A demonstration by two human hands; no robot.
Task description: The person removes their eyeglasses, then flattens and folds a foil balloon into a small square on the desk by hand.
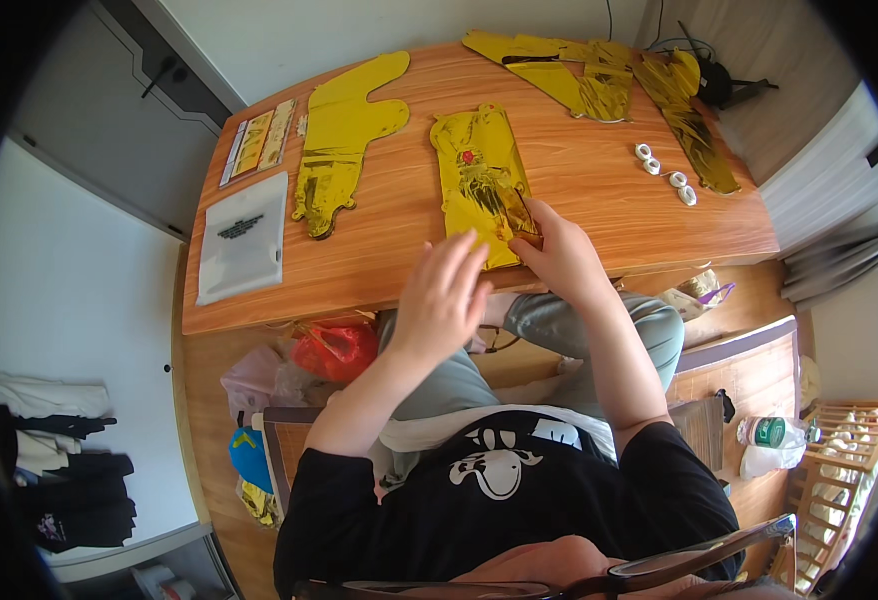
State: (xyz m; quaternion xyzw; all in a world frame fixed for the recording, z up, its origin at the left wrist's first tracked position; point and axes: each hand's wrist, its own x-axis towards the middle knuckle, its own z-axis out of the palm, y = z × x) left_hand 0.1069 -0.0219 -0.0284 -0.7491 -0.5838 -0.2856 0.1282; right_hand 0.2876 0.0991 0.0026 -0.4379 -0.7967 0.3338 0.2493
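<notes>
In front of me on the wooden table lies a flat, folded gold foil balloon [481, 160] with a small red mark near its top and creases across its middle. My right hand [562, 255] has its thumb and fingers closed on the balloon's right edge, close to the near end. My left hand [443, 296] is by the near left corner, its fingers stretched out and slightly blurred. Whether those fingertips touch the foil I cannot tell. Another flat gold foil balloon [334, 135], with rounded lobes, lies to the left.
At the back right lie more gold foil pieces [604, 85] and a long foil strip [689, 120]. Several small white rolls [651, 166] sit on the right. On the left are a clear plastic bag stack [244, 240] and a printed packet [257, 142]. A red bag [334, 348] sits below the table.
</notes>
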